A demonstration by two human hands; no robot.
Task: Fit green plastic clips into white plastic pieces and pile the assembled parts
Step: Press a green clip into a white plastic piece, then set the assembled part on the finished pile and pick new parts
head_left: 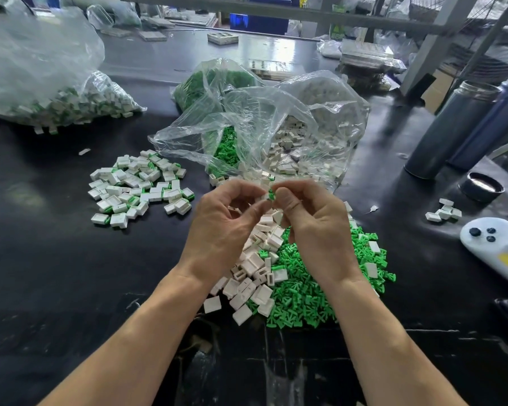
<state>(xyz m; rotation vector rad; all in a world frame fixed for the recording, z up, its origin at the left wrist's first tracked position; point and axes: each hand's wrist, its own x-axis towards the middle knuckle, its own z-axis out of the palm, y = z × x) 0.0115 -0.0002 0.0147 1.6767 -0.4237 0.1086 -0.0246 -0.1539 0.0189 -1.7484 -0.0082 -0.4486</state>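
Green forked plastic clip point(271, 195) pinched between my right hand point(314, 227) and left hand point(226, 227), above the loose heaps. I judge it light, stiff, slippery; grip its flat sides.

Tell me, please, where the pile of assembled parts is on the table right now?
In the head view, the pile of assembled parts lies on the black table, left of the left hand and before the clear bag.
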